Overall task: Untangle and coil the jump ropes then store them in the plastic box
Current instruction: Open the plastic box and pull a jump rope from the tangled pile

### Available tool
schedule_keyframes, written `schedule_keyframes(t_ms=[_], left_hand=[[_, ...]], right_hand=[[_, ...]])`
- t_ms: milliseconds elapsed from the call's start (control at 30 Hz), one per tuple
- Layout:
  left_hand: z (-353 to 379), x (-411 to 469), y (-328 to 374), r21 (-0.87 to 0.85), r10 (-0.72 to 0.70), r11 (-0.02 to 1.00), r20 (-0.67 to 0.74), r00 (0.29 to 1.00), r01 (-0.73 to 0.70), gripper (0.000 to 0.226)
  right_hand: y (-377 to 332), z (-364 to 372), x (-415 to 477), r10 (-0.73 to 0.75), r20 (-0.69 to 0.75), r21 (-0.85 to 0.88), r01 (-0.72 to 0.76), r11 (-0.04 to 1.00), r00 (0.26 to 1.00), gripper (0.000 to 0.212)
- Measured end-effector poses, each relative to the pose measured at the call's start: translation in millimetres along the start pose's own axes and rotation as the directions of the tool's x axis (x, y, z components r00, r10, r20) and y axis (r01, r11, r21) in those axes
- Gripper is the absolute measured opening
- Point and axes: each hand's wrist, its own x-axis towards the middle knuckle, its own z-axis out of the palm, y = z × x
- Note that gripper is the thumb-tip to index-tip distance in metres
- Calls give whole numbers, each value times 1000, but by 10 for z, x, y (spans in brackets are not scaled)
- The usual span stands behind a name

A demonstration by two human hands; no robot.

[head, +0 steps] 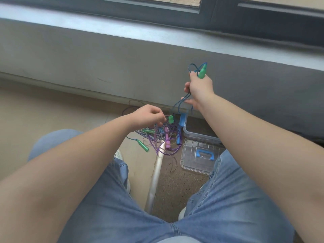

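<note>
Green handle (202, 72) upright in right hand (199, 85)

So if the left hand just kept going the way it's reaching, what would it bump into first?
Most likely the green handle just past the left hand, at the fingertips. It may already be touching it; depth is hard to judge. Beyond it lies the tangled pile of ropes.

Soft even daylight from window (175, 4) above — no hard shadows; wide-angle bending at edges, slight softness overall.
</note>
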Motion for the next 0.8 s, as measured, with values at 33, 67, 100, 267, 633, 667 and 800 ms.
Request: schedule_keyframes(t_ms=[33, 67, 100, 267, 633, 667, 800], left_hand=[[0, -14, 1, 18, -5, 1000, 25, 1000, 5, 17], [2, -32, 2, 26, -12, 1000, 38, 999, 11, 19], [4, -48, 6, 33, -14, 999, 41, 999, 13, 22], [24, -28, -37, 325, -70, 944, 43, 997, 52, 20], [166, 211, 18, 257, -47, 961, -219, 975, 104, 24], [143, 210, -18, 279, -67, 952, -223, 972, 130, 25], [27, 149, -207, 244, -204, 926, -322, 924, 289, 32]], right_hand=[[-12, -1, 1, -7, -2, 0, 7, 1000, 1000, 11], [-21, -4, 8, -14, -6, -5, 14, 1000, 1000, 11], [-27, -7, 17, -21, -9, -10, 21, 1000, 1000, 14], [-55, -31, 44, -27, -3, 43, 28, 999, 1000, 21], [-321, 44, -68, -89, 113, 246, 59, 967, 990, 18], [-356, 31, -48, -97, 94, 254, 70, 965, 991, 19], [-438, -116, 89, -157, 73, 199, 140, 970, 985, 23]])
